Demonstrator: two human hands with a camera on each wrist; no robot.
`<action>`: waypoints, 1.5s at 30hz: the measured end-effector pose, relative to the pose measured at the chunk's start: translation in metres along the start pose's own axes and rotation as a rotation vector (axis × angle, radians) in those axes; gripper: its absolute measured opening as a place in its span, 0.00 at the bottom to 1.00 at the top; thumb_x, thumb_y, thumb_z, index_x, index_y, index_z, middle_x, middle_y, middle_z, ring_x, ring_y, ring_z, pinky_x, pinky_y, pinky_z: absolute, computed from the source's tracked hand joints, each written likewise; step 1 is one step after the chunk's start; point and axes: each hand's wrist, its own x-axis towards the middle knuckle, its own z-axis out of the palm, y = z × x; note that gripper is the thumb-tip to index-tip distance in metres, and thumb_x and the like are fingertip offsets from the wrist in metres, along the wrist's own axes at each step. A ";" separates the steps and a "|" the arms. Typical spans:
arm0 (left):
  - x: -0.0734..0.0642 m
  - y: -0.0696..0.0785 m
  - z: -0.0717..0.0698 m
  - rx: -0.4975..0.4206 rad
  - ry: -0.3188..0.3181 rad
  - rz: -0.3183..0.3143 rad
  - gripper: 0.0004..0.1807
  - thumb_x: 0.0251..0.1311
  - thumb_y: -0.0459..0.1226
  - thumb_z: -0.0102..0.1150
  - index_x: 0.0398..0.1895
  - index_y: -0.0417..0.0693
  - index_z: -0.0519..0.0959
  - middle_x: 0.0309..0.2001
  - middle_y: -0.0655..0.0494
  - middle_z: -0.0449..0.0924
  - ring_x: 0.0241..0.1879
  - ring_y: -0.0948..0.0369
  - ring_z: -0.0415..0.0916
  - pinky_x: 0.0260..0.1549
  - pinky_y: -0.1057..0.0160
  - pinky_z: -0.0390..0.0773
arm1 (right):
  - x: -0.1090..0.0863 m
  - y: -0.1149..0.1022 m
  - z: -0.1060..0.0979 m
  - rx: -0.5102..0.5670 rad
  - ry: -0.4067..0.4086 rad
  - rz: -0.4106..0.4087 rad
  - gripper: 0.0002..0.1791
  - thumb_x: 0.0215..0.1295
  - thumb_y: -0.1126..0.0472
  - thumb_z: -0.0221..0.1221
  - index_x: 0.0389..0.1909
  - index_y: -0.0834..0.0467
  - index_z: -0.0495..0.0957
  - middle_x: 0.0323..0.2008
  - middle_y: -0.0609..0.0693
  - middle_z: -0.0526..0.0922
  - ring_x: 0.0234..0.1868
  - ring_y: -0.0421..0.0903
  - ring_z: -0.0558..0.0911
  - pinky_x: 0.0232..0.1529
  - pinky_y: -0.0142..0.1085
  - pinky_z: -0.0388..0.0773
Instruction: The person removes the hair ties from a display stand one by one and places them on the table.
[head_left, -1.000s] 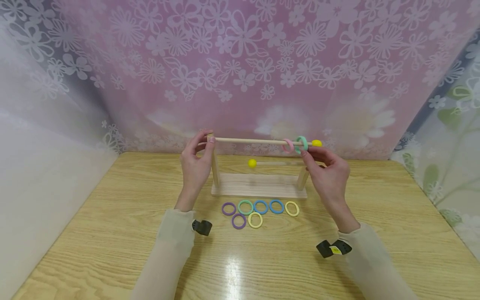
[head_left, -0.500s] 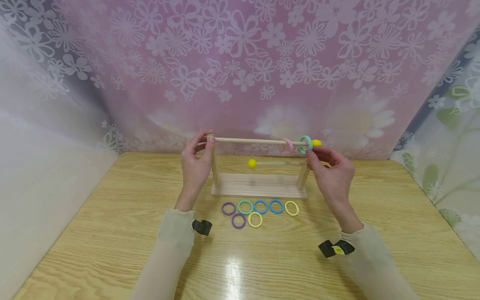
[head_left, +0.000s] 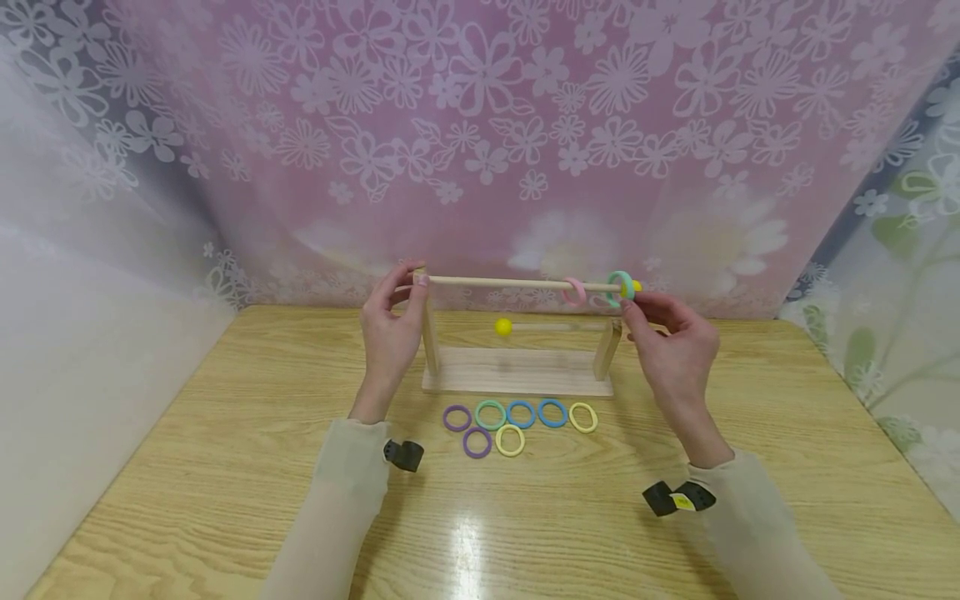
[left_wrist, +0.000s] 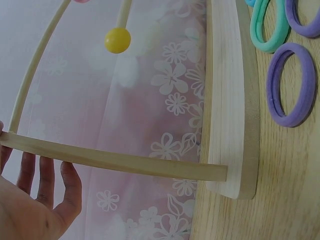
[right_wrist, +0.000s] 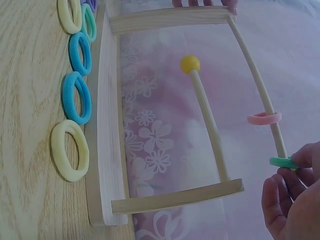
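A wooden stand [head_left: 517,372] has two posts, with an upper rod [head_left: 495,282] running from the left one. My left hand [head_left: 392,329] grips the top of the left post [left_wrist: 125,159], thumb in front and fingers behind. At the rod's right end, my right hand [head_left: 678,350] pinches a mint green hair tie [right_wrist: 283,162] between thumb and fingers. This hair tie encircles the rod's yellow ball end [head_left: 637,286], the ball being partly hidden. To its left, a pink hair tie [right_wrist: 264,119] hangs on the rod.
Several hair ties lie before the stand: purple [head_left: 457,418], green [head_left: 491,415], blue [head_left: 552,413] and yellow [head_left: 583,417]. A lower rod tipped with a yellow ball [head_left: 503,327] extends left from the right post [head_left: 607,350]. Behind the wooden table [head_left: 225,467] hangs a floral curtain [head_left: 480,167].
My right hand has slid the mint green hair tie rightward along the upper rod, up to the yellow ball. The left hand and the pink hair tie have stayed nearly in place.
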 end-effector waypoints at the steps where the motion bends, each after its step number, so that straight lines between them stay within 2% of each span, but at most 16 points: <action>1: 0.000 0.000 0.000 -0.001 0.001 0.000 0.13 0.71 0.41 0.61 0.55 0.52 0.85 0.49 0.48 0.85 0.45 0.53 0.84 0.38 0.66 0.83 | 0.000 0.000 0.000 -0.003 0.002 -0.001 0.10 0.63 0.66 0.69 0.42 0.67 0.87 0.32 0.30 0.87 0.33 0.31 0.86 0.29 0.24 0.83; 5: 0.000 0.000 0.000 -0.009 0.005 0.003 0.13 0.71 0.41 0.61 0.54 0.52 0.85 0.48 0.48 0.85 0.45 0.53 0.84 0.39 0.63 0.84 | 0.001 0.001 -0.002 -0.015 0.008 -0.003 0.10 0.63 0.66 0.69 0.43 0.67 0.87 0.32 0.30 0.87 0.33 0.30 0.86 0.29 0.23 0.83; 7: 0.000 0.000 0.001 -0.015 0.006 0.000 0.13 0.71 0.40 0.62 0.54 0.51 0.85 0.49 0.47 0.84 0.45 0.53 0.84 0.39 0.66 0.83 | 0.001 0.001 -0.003 -0.022 0.012 -0.002 0.10 0.63 0.66 0.69 0.43 0.67 0.87 0.32 0.29 0.87 0.33 0.30 0.86 0.29 0.23 0.83; 12: 0.000 0.000 0.000 -0.024 0.000 -0.011 0.13 0.70 0.42 0.62 0.54 0.52 0.85 0.49 0.47 0.84 0.46 0.51 0.84 0.32 0.73 0.80 | 0.002 0.001 -0.006 -0.039 0.014 -0.012 0.11 0.63 0.66 0.69 0.44 0.66 0.87 0.33 0.30 0.86 0.33 0.30 0.86 0.30 0.22 0.82; 16: 0.000 0.000 0.000 -0.018 -0.003 -0.018 0.13 0.70 0.42 0.62 0.54 0.53 0.85 0.49 0.48 0.84 0.46 0.51 0.84 0.29 0.74 0.79 | 0.003 0.002 -0.009 -0.050 0.015 -0.011 0.11 0.63 0.66 0.69 0.44 0.66 0.87 0.33 0.30 0.86 0.34 0.29 0.85 0.30 0.22 0.82; 23: -0.008 0.035 -0.001 -0.017 -0.008 -0.063 0.14 0.72 0.35 0.59 0.56 0.40 0.83 0.51 0.37 0.82 0.50 0.41 0.82 0.29 0.78 0.76 | 0.006 0.006 -0.012 -0.045 0.034 0.015 0.11 0.63 0.66 0.69 0.43 0.69 0.86 0.31 0.30 0.86 0.32 0.29 0.85 0.30 0.22 0.82; 35: -0.008 0.035 -0.001 -0.019 -0.008 -0.051 0.14 0.72 0.35 0.58 0.56 0.39 0.82 0.52 0.36 0.82 0.50 0.39 0.81 0.30 0.79 0.76 | 0.005 0.007 -0.019 -0.046 0.038 0.020 0.12 0.62 0.66 0.70 0.42 0.69 0.86 0.31 0.31 0.87 0.30 0.30 0.85 0.28 0.24 0.83; 45: -0.008 0.033 -0.001 -0.034 -0.009 -0.041 0.14 0.72 0.35 0.59 0.56 0.39 0.83 0.52 0.36 0.82 0.49 0.39 0.81 0.31 0.79 0.77 | 0.002 0.012 -0.029 -0.098 0.023 0.015 0.11 0.62 0.65 0.70 0.42 0.67 0.87 0.31 0.33 0.87 0.30 0.30 0.85 0.29 0.23 0.83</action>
